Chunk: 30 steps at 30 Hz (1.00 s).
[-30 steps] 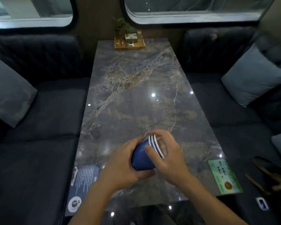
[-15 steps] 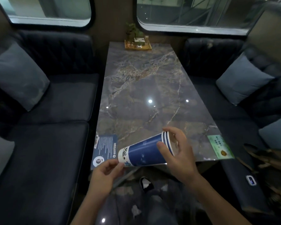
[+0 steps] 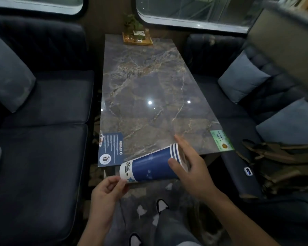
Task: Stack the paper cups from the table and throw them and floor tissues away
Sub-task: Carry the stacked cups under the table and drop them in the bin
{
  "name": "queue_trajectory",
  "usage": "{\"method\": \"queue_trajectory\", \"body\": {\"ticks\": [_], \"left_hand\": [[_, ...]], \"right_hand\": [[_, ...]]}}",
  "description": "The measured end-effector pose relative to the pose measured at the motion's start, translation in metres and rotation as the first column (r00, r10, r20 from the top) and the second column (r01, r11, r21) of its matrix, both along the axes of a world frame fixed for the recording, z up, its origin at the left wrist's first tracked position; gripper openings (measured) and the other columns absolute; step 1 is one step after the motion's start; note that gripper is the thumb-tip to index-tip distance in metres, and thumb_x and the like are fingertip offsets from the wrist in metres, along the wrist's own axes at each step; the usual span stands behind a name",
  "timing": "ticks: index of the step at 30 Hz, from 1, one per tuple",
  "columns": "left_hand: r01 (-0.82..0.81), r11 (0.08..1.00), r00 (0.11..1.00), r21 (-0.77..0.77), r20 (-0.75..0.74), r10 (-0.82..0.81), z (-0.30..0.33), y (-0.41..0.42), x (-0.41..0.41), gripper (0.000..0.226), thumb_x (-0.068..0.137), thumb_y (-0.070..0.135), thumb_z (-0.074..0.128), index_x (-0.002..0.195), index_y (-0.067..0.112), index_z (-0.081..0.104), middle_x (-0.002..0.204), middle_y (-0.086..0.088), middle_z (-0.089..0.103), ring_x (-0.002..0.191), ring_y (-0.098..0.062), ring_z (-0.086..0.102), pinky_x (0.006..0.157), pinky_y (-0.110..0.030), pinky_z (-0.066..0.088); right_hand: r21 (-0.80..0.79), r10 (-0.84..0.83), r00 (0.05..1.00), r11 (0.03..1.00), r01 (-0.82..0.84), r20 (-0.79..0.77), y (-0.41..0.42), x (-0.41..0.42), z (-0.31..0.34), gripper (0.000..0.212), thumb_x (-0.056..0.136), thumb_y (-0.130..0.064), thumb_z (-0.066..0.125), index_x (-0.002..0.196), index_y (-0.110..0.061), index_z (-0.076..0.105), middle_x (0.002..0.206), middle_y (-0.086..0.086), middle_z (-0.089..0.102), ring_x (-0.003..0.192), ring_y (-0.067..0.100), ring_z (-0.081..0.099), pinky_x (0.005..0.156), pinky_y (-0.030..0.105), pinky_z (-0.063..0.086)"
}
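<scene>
**Inspector:** Cups first. Location and condition?

**Me:** Paper cups are nested into one stack, lying nearly on its side in the air just off the near edge of the tabletop. My right hand has its grip around the rim end, thumb on the blue wall, fingers spread behind. My left hand pinches the white base end between thumb and fingertips.

**Inspector:** Progress?

**Me:** I judge the stacking done: no loose cup shows on the tabletop. Disposal is outstanding, and no bin is in view. The floor tissues are untouched.

**Inspector:** Counts, largest down.

**Me:** One tabletop. One stack; I read about four rims at the open end, though the blur leaves that uncertain. Two printed cards at the near corners, one blue, one green. One tray with a plant at the far end. Tissues: at least three white scraps on the floor by my feet; others may lie hidden.
</scene>
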<state>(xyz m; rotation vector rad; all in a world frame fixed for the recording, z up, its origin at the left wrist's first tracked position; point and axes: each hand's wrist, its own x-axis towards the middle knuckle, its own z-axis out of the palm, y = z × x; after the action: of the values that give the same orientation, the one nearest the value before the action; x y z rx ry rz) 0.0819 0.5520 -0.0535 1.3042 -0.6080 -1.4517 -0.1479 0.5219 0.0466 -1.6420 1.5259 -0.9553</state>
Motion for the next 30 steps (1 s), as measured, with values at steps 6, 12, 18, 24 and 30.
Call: {"method": "queue_trajectory", "body": {"ticks": [6, 12, 18, 24, 30], "left_hand": [[-0.068, 0.997, 0.998, 0.032, -0.005, 0.068, -0.012, 0.015, 0.014, 0.075, 0.032, 0.053, 0.095, 0.083, 0.004, 0.071, 0.086, -0.022, 0.075, 0.076, -0.023, 0.071, 0.068, -0.023, 0.061], [-0.045, 0.996, 0.998, 0.075, 0.048, 0.042, -0.013, 0.015, 0.010, 0.068, 0.029, 0.057, 0.093, 0.077, 0.014, 0.074, 0.083, -0.016, 0.076, 0.074, -0.020, 0.072, 0.066, -0.021, 0.060], [0.038, 0.996, 0.994, 0.085, 0.098, -0.046, -0.012, -0.002, -0.033, 0.017, 0.073, 0.018, 0.080, 0.083, 0.009, 0.070, 0.093, -0.028, 0.073, 0.084, -0.029, 0.068, 0.072, -0.024, 0.061], [0.236, 0.969, 0.938, 0.078, 0.244, -0.248, -0.009, -0.016, -0.096, 0.009, 0.084, 0.002, 0.070, 0.092, 0.005, 0.071, 0.088, -0.018, 0.076, 0.085, -0.030, 0.070, 0.077, -0.037, 0.055], [0.381, 0.923, 0.834, 0.063, 0.408, -0.372, 0.002, -0.016, -0.182, 0.009, 0.084, 0.002, 0.071, 0.089, 0.010, 0.073, 0.081, -0.007, 0.077, 0.074, -0.017, 0.072, 0.071, -0.032, 0.056]], "right_hand": [[0.059, 0.034, 0.999, 0.998, -0.033, -0.017, 0.004, -0.007, -0.013, 0.050, 0.092, -0.051, 0.039, 0.137, -0.030, 0.046, 0.143, -0.010, 0.051, 0.131, -0.002, 0.045, 0.110, 0.028, 0.040], [0.004, 0.060, 0.997, 0.998, -0.060, -0.039, 0.006, -0.025, -0.020, 0.018, 0.096, -0.024, 0.051, 0.107, -0.024, 0.066, 0.106, -0.013, 0.066, 0.100, 0.001, 0.062, 0.083, 0.012, 0.047], [0.040, 0.020, 0.995, 0.999, -0.016, -0.093, 0.022, -0.075, -0.030, 0.027, 0.090, -0.036, 0.052, 0.092, -0.016, 0.069, 0.088, -0.004, 0.067, 0.083, 0.011, 0.064, 0.072, 0.030, 0.053], [0.065, -0.142, 0.987, 0.987, 0.148, -0.079, 0.051, -0.143, -0.044, 0.017, 0.086, -0.031, 0.060, 0.084, -0.018, 0.071, 0.082, -0.004, 0.068, 0.077, 0.012, 0.065, 0.069, 0.027, 0.052], [0.097, -0.288, 0.955, 0.951, 0.294, -0.067, 0.091, -0.223, -0.049, 0.003, 0.083, -0.012, 0.072, 0.082, -0.014, 0.073, 0.074, -0.002, 0.071, 0.068, 0.010, 0.066, 0.064, 0.027, 0.053]]}}
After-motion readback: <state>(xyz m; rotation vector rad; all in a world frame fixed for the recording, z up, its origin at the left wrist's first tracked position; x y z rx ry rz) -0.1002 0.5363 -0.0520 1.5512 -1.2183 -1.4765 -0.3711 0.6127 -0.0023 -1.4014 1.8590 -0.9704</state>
